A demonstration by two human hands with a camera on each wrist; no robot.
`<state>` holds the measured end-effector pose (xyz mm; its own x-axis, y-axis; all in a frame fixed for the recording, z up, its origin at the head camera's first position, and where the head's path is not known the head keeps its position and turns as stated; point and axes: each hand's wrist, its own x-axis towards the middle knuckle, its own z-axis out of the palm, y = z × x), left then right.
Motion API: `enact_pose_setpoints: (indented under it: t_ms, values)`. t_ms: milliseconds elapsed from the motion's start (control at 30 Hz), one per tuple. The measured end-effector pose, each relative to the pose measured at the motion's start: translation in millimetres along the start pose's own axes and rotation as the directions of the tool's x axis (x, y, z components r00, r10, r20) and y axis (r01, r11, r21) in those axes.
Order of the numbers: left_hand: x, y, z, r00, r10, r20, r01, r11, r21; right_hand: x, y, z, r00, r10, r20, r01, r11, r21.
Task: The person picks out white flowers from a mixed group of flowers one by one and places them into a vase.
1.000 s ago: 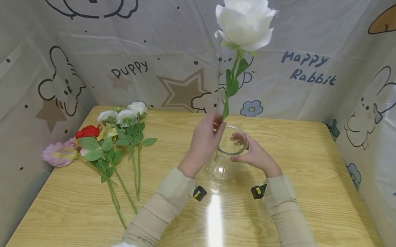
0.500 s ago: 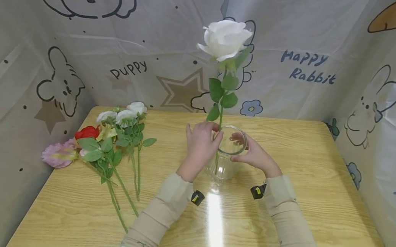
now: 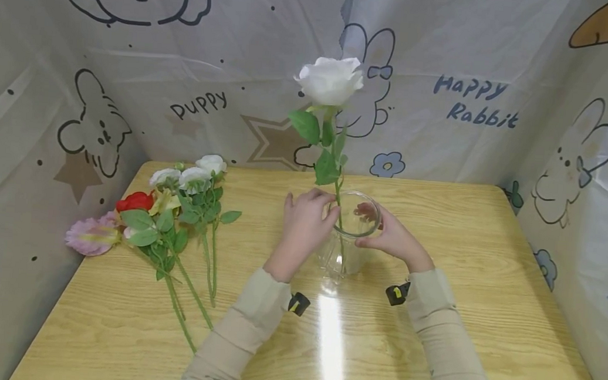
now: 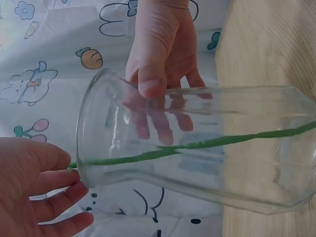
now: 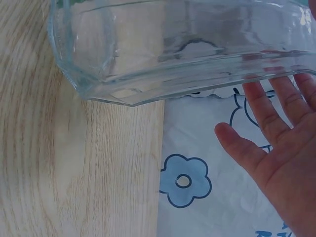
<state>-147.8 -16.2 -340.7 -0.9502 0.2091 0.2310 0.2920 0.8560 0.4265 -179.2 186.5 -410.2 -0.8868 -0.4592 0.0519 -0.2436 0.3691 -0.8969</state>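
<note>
A clear glass vase [image 3: 349, 255] stands on the table, its wide rim facing up. My right hand [image 3: 388, 234] grips its right side near the rim, thumb in front and fingers behind. In the right wrist view the little finger [image 5: 237, 143] sticks out, apart from the glass. A white rose [image 3: 330, 81] leans leftward out of the vase, its green stem [image 4: 207, 143] running down inside the glass. My left hand [image 3: 306, 219] is at the left of the rim, fingertips [image 4: 79, 190] right beside the stem, fingers loosely extended.
Several artificial flowers lie on the table's left: white blooms [image 3: 194, 179], a red flower [image 3: 135, 202], a yellow one [image 3: 165, 204] and a pink-purple one [image 3: 93, 235]. Printed cloth [image 3: 271, 46] walls the wooden table [image 3: 470, 237] at the back and sides.
The white rose has come down, its stem passing into the vase, and its bloom has shifted left. My left hand has loosened from the stem. The right hand stays on the vase.
</note>
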Motion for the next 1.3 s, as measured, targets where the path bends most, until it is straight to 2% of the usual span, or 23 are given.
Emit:
enact_pose_setpoints:
  t_ms: [167,400,500,667,867,1067,1300]
  values:
    - [-2.6,-8.8,-4.5,0.999,0.02,-0.025,-0.019,0.999,0.051,-1,-8,0,1.0,0.017,0.006,-0.017,1.0,0.012]
    - [-6.7,-26.2,-9.4,0.996,0.03,-0.081,-0.026,0.999,0.042,-7,-29,0,0.999,0.032,0.022,-0.032,0.999,0.01]
    - [-7.9,-34.9,-13.2,0.996,-0.001,-0.094,0.005,0.999,0.047,-5,-21,1,0.999,0.035,0.02,-0.035,0.999,0.018]
    - [-9.8,-52.5,-22.0,0.994,-0.076,-0.074,0.079,0.996,0.042,-1,-4,1,1.0,0.014,0.009,-0.014,0.999,0.029]
    - [-14.9,-76.1,-34.3,0.986,-0.151,-0.068,0.153,0.988,0.03,0,1,0,1.0,-0.012,0.007,0.012,0.999,0.034]
    - [-22.6,-96.2,-44.4,0.971,-0.229,-0.071,0.234,0.97,0.068,0,1,1,1.0,0.008,0.007,-0.009,1.0,0.029]
    - [-34.4,-124.6,-45.9,0.941,-0.339,-0.002,0.337,0.937,0.095,-1,0,1,1.0,-0.02,-0.001,0.02,0.999,0.045]
